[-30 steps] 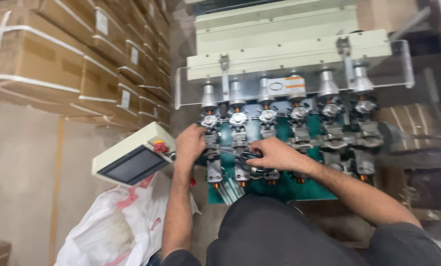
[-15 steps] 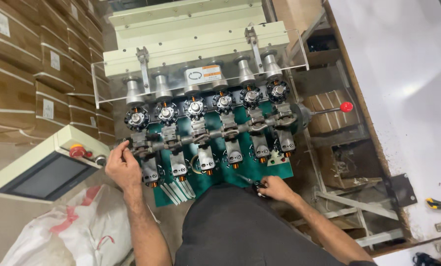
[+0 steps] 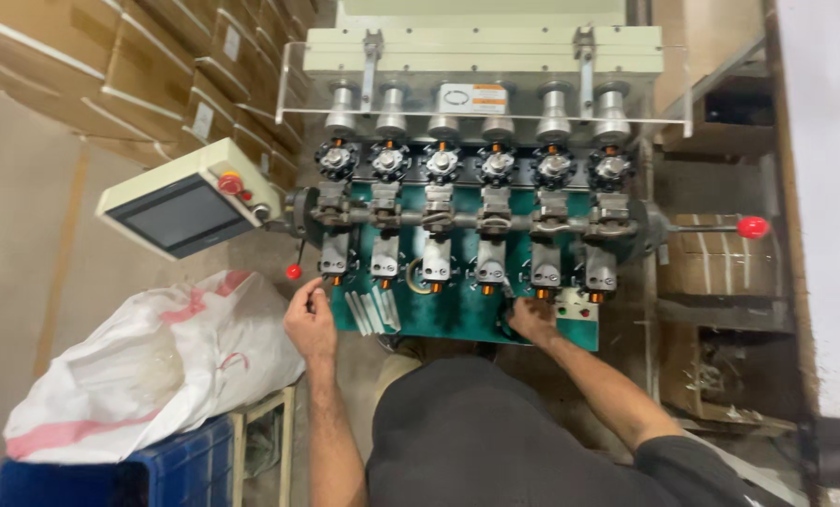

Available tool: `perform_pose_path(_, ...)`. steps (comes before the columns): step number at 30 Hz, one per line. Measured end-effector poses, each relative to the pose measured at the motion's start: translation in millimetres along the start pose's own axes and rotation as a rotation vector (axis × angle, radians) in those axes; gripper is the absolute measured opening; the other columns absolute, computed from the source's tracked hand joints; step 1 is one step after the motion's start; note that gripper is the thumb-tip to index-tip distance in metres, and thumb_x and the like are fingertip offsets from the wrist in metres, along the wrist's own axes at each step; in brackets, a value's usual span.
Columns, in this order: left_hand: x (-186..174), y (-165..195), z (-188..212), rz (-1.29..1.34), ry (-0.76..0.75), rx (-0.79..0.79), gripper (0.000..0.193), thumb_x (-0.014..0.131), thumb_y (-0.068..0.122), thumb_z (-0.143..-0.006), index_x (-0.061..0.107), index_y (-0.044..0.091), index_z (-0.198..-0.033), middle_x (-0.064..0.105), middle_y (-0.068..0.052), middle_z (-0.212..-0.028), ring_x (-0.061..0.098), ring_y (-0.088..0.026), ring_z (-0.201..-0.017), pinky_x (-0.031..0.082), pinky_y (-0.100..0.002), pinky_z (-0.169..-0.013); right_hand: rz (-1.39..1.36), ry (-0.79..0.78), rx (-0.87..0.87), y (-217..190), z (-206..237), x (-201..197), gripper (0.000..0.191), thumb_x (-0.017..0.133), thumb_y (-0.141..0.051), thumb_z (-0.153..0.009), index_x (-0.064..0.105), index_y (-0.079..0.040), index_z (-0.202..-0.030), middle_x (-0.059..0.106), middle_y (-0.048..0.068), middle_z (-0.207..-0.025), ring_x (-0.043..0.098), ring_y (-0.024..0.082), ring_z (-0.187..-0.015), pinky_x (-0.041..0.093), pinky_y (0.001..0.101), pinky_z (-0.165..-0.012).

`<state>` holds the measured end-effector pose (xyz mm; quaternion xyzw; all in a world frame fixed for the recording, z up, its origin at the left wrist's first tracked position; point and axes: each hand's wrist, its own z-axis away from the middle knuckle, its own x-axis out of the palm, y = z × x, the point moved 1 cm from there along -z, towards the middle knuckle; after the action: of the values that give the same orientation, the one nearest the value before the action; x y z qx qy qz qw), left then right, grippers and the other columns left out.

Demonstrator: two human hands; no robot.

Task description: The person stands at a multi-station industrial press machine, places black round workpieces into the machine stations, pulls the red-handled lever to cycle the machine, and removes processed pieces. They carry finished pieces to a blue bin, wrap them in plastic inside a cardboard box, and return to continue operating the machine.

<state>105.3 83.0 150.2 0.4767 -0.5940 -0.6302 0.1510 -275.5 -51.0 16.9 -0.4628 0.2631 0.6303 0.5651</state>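
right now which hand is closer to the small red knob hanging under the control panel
The left hand. It sits just below and slightly right of the red knob, at the machine's left lower corner. The right hand is far off to the right, on the green base plate.

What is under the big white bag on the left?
The white bag rests on a blue crate, beside a pale frame. The crate's contents are hidden by the bag.
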Motion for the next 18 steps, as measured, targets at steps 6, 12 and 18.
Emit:
perform_pose_path(6, 5.6, -67.0, -31.2, 0.254, 0.002, -0.287, 0.041, 0.052, 0.035, -0.106, 0.064, 0.004, -0.129, 0.069, -0.005, -0.122, 0.068, -0.013, -0.090, 0.052, -0.029, -0.072, -0.159, -0.238, -0.196, -41.7, 27.1, 37.4, 0.031, 0.067, -0.037, -0.089, 0.077, -0.008, -0.088, 0.074, 0.016, -0.089, 0.071, 0.037, -0.088, 0.056, 0.0491, -0.082)
perform_pose_path(12, 33.9, -59.9, -78.0, 0.585, -0.359, -0.439, 0.045, 0.053, 0.040, -0.107, 0.070, 0.000, -0.118, 0.071, -0.005, -0.102, 0.064, -0.014, -0.090, 0.052, -0.031, -0.078, -0.609, -0.114, -0.576, -181.1, 37.3, 33.5, 0.033, 0.059, -0.018, -0.090, 0.068, -0.006, -0.119, 0.078, 0.010, -0.100, 0.076, 0.029, -0.082, 0.059, 0.0411, -0.074)
perform_pose_path(18, 30.4, -61.0, -95.9, 0.772, -0.568, -0.603, 0.045, 0.050, 0.046, -0.106, 0.068, 0.005, -0.116, 0.070, -0.001, -0.094, 0.065, -0.011, -0.081, 0.053, -0.028, -0.069, -1.756, -0.185, 0.070, -343.2, 8.2, 7.2, 0.047, 0.048, -0.045, -0.102, 0.057, -0.007, -0.129, 0.069, 0.003, -0.112, 0.076, 0.022, -0.071, 0.054, 0.0269, -0.055)
